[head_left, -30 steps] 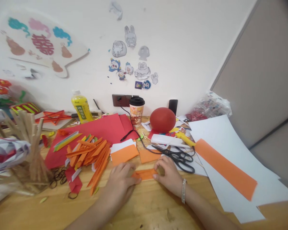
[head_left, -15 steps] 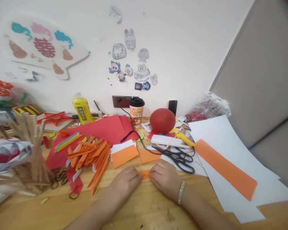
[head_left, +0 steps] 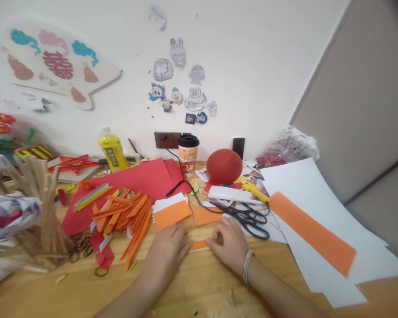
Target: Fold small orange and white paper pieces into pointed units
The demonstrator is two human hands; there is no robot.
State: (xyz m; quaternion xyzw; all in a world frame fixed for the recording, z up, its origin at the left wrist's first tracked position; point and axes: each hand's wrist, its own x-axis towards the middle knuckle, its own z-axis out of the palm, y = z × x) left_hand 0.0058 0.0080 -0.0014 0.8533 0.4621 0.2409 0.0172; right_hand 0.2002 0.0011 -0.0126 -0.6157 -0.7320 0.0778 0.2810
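A small orange paper strip [head_left: 199, 244] lies on the wooden table between my hands. My left hand [head_left: 169, 247] has its thumb at the strip's left end, with the fingers bent and a little apart from the thumb. At the right end, the thumb of my right hand [head_left: 230, 243] presses the strip, its fingers curled above. Just beyond the hands are an orange paper piece [head_left: 173, 214] with white paper behind it and another orange piece [head_left: 207, 216]. Black scissors [head_left: 248, 218] lie right of them, near my right hand.
Folded orange strips [head_left: 135, 216] and red paper [head_left: 146, 176] spread at the left, near a bundle of sticks [head_left: 48, 212]. A yellow bottle [head_left: 112, 150], lidded cup [head_left: 188, 157] and red balloon [head_left: 224, 166] stand behind. White sheets [head_left: 298, 185] with an orange strip [head_left: 313, 232] cover the right.
The fingers of both hands have lifted off the orange strip and spread from the thumbs, showing more of it. My right hand's fingers have curled upward.
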